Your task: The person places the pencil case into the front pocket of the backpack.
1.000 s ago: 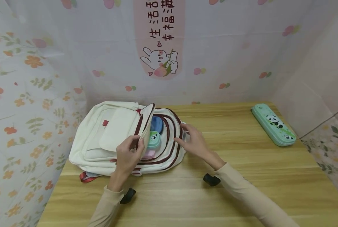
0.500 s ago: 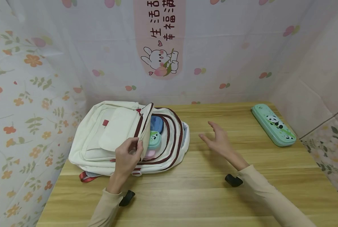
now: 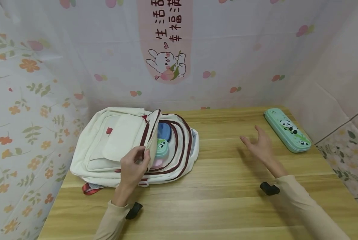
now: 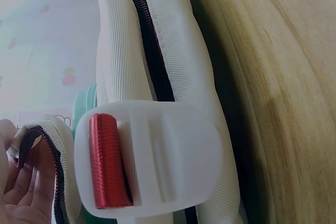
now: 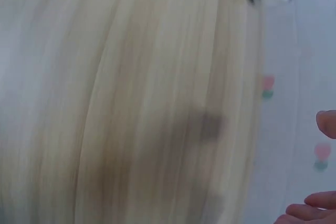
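Observation:
A white backpack (image 3: 118, 140) with dark red zips lies on its back at the left of the table. My left hand (image 3: 133, 166) pinches the edge of its unzipped front pocket and holds it raised; the left wrist view shows the fingers (image 4: 31, 192) at that zip edge. Inside the pocket show a blue round-edged case (image 3: 164, 132), a small mint panda case (image 3: 162, 148) and a bit of something pink (image 3: 157, 163). My right hand (image 3: 260, 146) hovers over the table with fingers apart, holding nothing, just left of a long mint panda pencil case (image 3: 288, 130).
The wooden table (image 3: 221, 200) meets a patterned cloth backdrop (image 3: 227, 60) behind and at both sides. A red strap loop (image 3: 90, 189) sticks out under the backpack. A white buckle (image 4: 157, 156) with red webbing hangs close to the left wrist camera.
My right hand has left the backpack's right side and moved right across the table towards the pencil case. The left hand keeps its hold on the pocket edge.

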### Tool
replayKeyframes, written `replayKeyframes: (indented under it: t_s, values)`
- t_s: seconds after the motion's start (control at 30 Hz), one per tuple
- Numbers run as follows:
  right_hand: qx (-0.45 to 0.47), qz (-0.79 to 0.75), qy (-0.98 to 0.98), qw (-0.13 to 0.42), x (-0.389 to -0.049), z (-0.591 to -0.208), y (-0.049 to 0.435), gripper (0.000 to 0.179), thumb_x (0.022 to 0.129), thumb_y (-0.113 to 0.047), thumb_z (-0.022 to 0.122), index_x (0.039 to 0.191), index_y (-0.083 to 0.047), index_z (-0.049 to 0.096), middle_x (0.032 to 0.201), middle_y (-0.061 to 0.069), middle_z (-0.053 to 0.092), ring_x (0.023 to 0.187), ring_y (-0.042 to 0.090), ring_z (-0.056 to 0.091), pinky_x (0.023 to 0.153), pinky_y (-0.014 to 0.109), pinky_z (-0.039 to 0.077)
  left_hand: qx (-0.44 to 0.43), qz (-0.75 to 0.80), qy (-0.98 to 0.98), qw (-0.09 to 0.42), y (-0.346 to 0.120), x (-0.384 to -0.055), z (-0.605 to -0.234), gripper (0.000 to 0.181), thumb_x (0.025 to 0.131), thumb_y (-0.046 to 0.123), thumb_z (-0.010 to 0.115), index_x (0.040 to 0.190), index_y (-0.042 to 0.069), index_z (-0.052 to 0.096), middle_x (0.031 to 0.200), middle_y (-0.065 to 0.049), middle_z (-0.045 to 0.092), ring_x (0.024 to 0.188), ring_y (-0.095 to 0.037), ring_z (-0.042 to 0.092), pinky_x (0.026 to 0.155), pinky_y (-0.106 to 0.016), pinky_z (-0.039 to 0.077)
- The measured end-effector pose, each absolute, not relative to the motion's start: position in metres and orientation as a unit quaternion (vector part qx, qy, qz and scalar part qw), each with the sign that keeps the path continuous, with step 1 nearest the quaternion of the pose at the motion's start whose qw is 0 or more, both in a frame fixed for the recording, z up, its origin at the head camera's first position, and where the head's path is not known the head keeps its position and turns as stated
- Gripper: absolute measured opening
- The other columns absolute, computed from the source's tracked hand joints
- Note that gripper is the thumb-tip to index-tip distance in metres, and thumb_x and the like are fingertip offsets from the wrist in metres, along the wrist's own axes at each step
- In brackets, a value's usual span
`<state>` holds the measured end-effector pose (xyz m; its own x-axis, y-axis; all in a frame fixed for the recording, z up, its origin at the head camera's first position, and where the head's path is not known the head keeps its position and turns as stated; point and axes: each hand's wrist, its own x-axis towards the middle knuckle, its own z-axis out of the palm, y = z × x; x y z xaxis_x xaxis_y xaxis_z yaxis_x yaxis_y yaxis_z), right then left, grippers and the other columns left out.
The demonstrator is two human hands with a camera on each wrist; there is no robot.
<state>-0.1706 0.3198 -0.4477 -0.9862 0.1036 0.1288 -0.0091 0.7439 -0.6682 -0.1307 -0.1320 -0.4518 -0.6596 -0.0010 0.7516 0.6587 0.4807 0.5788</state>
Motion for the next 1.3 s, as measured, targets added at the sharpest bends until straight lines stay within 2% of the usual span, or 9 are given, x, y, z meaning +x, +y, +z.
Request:
replayKeyframes:
  t_s: [0.2, 0.37, 0.57, 0.7, 0.9, 1.1, 1.3]
  values:
    - [-0.069, 0.33, -0.934, 0.117, -0.167, -0.455, 0.356, 0.086, 0.097, -0.038, 0.062, 0.152, 0.015, 0.023, 0.15, 0.043, 0.032, 0.136, 0.063, 0.03, 0.109, 0.073, 0.026, -0.213, -0.468, -0.783, 0.35, -0.131, -0.13, -0.452, 0.015, 0.078, -0.013, 0.072, 0.091, -0.005, 0.071, 0.074, -0.01, 0.07, 0.059, -0.015, 0.063, 0.055, -0.022, 0.052]
    - [-0.094, 0.291, -0.944, 0.123, -0.159, -0.456, 0.381, 0.087, 0.097, -0.039, 0.061, 0.151, 0.016, 0.022, 0.149, 0.044, 0.03, 0.135, 0.064, 0.03, 0.107, 0.074, 0.027, -0.213, -0.466, -0.784, 0.351, -0.131, -0.132, -0.454, 0.015, 0.078, -0.011, 0.073, 0.091, -0.005, 0.071, 0.074, -0.01, 0.07, 0.058, -0.015, 0.063, 0.054, -0.023, 0.052]
    - [-0.138, 0.295, -0.939, 0.11, -0.153, -0.452, 0.407, 0.092, 0.097, -0.039, 0.059, 0.152, 0.018, 0.012, 0.153, 0.046, 0.015, 0.142, 0.062, 0.015, 0.112, 0.073, 0.02, -0.209, -0.465, -0.785, 0.352, -0.133, -0.131, -0.454, 0.013, 0.079, -0.009, 0.073, 0.091, -0.005, 0.071, 0.075, -0.01, 0.07, 0.059, -0.016, 0.063, 0.056, -0.022, 0.052]
    - [-0.177, 0.287, -0.937, 0.094, -0.151, -0.453, 0.42, 0.095, 0.096, -0.038, 0.06, 0.15, 0.02, 0.009, 0.15, 0.049, 0.013, 0.136, 0.065, 0.017, 0.107, 0.074, 0.022, -0.207, -0.467, -0.785, 0.35, -0.135, -0.13, -0.454, 0.011, 0.079, -0.009, 0.072, 0.09, -0.006, 0.071, 0.074, -0.011, 0.07, 0.059, -0.015, 0.063, 0.056, -0.021, 0.052]
    - [-0.218, 0.288, -0.93, 0.064, -0.146, -0.458, 0.44, 0.097, 0.095, -0.036, 0.061, 0.148, 0.023, 0.004, 0.148, 0.051, 0.006, 0.134, 0.068, 0.014, 0.105, 0.077, 0.02, -0.214, -0.461, -0.787, 0.351, -0.134, -0.131, -0.452, 0.014, 0.078, -0.01, 0.073, 0.09, -0.004, 0.071, 0.074, -0.009, 0.07, 0.058, -0.014, 0.062, 0.054, -0.021, 0.051]
    - [-0.229, 0.281, -0.931, 0.039, -0.144, -0.459, 0.457, 0.095, 0.096, -0.037, 0.059, 0.146, 0.026, 0.008, 0.144, 0.053, 0.013, 0.131, 0.068, 0.018, 0.105, 0.075, 0.024, -0.215, -0.467, -0.784, 0.348, -0.134, -0.132, -0.452, 0.014, 0.077, -0.012, 0.072, 0.089, -0.005, 0.07, 0.073, -0.009, 0.069, 0.058, -0.013, 0.06, 0.054, -0.021, 0.05]
    - [-0.229, 0.263, -0.935, 0.055, -0.143, -0.468, 0.465, 0.089, 0.094, -0.03, 0.061, 0.142, 0.029, 0.015, 0.135, 0.051, 0.022, 0.122, 0.064, 0.026, 0.102, 0.071, 0.027, -0.215, -0.469, -0.784, 0.345, -0.135, -0.132, -0.452, 0.013, 0.077, -0.011, 0.072, 0.088, -0.004, 0.07, 0.073, -0.009, 0.069, 0.058, -0.013, 0.061, 0.053, -0.021, 0.05]
